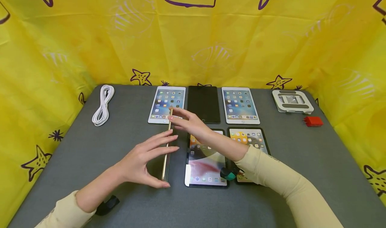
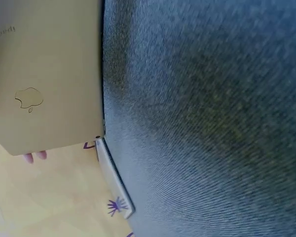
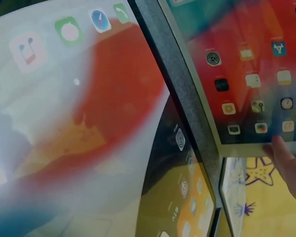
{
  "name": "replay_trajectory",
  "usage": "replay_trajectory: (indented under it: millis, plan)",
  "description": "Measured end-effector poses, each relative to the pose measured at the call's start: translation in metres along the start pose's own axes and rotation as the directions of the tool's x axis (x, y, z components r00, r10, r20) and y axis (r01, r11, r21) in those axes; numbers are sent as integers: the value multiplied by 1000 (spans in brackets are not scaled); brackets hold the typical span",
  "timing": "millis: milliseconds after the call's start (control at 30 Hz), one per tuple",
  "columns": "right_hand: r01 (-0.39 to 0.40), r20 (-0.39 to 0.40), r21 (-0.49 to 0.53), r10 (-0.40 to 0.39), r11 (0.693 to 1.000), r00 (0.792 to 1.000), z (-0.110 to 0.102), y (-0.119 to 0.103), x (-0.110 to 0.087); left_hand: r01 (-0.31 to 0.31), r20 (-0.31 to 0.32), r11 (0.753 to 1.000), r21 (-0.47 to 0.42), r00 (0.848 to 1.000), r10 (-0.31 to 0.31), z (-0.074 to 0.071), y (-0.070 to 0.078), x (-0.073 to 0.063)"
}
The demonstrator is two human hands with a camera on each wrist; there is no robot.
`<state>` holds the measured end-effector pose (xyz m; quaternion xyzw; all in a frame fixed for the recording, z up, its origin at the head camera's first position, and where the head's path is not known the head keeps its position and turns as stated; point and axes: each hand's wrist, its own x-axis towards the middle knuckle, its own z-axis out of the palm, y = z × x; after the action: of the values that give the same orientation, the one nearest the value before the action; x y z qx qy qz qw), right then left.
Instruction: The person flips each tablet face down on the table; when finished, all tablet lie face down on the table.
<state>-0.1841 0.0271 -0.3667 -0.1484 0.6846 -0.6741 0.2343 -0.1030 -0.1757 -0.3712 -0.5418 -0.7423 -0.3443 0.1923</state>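
A gold-backed tablet [image 1: 166,161] is tipped up on its long edge, seen almost edge-on in the head view. My left hand [image 1: 141,157] holds it at the near part, thumb at the near end and fingers reaching across the upper edge. At the far end, my right hand [image 1: 194,125] pinches it with fingers and thumb. The left wrist view shows the back of the tablet [image 2: 54,113] with its apple logo, long edge right at the table. In the right wrist view, the lit screen of the tablet [image 3: 261,64] shows app icons, with right-hand fingers [image 3: 288,165] at its end.
Behind lie a white tablet [image 1: 166,104], a dark tablet [image 1: 203,104] and another white tablet [image 1: 240,105]. Two lit tablets, one larger [image 1: 206,166] and one [image 1: 256,139], lie under my right forearm. A white cable [image 1: 103,105], folding stand [image 1: 292,101] and red charger [image 1: 313,121] flank them.
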Motion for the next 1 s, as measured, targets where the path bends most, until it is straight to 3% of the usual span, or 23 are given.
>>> replay_trajectory:
  millis: [167, 300, 633, 1000]
  plan:
    - [8, 25, 89, -10, 996, 1000, -3, 0, -5, -115, -57, 984, 133, 991, 123, 3, 2, 7]
    - [15, 24, 111, -18, 994, 1000, -4, 2, -10, -151, -55, 974, 167, 985, 162, 7, 4, 11]
    - [-25, 21, 196, 22, 980, 1000, -9, 4, -20, -163, -20, 976, 145, 986, 168, 16, 7, 15]
    - [-127, -19, 247, 136, 961, 991, -11, 16, -22, -161, 121, 965, 208, 983, 138, 26, 7, 7]
